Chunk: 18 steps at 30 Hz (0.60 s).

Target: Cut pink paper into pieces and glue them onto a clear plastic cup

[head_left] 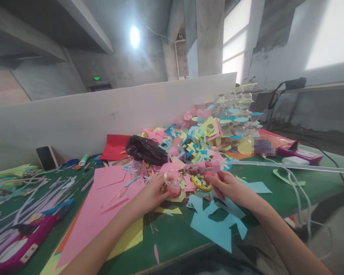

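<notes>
My left hand [159,189] is closed round a small clear plastic cup [173,177], which narrows at the middle and shows a pink-red lower part. My right hand [225,185] grips a pink hot glue gun [200,167], its nozzle pointing left, close to the cup's rim. A long translucent glue stick [275,165] runs out of the gun's back to the right. Just under the gun shows a yellow ring-shaped thing [202,184], partly hidden by my right fingers. Cut light-blue paper [212,227] lies on the green table below my hands.
Pink paper sheets [103,206] lie at left, beside pipe cleaners [40,198] and a magenta power strip [25,240]. Paper scraps [195,141] and a black plastic bag [146,149] fill the back. Stacked clear cups [237,107] stand back right. White cables [299,198] hang over the right edge.
</notes>
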### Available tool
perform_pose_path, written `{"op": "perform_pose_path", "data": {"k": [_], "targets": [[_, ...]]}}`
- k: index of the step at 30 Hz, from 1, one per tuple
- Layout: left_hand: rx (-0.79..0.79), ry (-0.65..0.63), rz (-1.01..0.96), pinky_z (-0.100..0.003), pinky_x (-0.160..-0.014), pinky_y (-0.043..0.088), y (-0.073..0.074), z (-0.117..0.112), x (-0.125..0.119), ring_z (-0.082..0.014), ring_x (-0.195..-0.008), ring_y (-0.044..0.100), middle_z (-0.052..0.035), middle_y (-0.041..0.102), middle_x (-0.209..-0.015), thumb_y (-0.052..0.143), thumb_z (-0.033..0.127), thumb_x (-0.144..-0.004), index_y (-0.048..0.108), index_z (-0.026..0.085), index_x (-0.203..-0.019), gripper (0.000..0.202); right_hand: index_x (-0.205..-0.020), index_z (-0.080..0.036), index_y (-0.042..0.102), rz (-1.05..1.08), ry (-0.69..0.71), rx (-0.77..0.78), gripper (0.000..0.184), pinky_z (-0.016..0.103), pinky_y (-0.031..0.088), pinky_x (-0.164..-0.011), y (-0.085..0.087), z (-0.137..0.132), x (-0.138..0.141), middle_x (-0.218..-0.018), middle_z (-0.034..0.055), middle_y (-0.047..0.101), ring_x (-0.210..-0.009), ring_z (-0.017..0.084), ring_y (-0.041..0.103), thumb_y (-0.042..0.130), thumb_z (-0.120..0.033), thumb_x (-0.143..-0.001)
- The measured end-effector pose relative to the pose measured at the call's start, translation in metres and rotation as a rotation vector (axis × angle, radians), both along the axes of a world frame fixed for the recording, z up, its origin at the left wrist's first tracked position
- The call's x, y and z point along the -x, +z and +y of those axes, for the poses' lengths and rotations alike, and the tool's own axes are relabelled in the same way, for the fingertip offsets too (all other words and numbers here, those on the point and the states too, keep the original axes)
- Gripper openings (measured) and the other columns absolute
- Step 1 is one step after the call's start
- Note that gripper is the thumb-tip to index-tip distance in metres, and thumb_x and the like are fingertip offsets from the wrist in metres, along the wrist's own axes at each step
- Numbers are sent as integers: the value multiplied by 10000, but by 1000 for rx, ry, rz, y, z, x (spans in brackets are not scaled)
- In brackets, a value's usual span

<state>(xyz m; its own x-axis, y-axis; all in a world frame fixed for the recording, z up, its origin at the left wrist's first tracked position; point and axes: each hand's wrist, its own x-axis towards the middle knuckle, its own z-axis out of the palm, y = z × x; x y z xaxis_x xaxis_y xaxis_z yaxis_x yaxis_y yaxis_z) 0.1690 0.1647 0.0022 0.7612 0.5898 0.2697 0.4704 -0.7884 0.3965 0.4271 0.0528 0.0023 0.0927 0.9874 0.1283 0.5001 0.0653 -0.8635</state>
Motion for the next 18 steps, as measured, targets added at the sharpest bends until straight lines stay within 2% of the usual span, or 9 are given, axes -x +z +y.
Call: {"op": "perform_pose_path", "data": {"k": [7,13,18], "targets": [[22,16,-10,-401,-946,397,0,0,-1,-253,-1084,509,-90,587,-1148,565,442,-862,556,240,-1205,399,-499,-232,358,-21,-2,9,529,279,420,-618,0,0,-1,-400,-38,433,-477,127,473,444,-592,-876],[67,69,-57,-362,-912,408,0,-1,0,-244,-1070,523,-67,591,-1139,547,448,-872,573,232,-1133,340,-504,-223,396,-24,-26,18,546,277,424,-625,-1,-1,-3,-455,-27,475,-517,134,497,457,-635,-856],[39,100,-60,-349,-915,397,5,-4,-1,-245,-1087,514,-48,587,-1142,553,452,-869,561,241,-1124,331,-455,-212,399,-23,10,19,604,273,416,-634,-1,-2,-5,-437,-20,455,-496,121,473,424,-655,-865]]}}
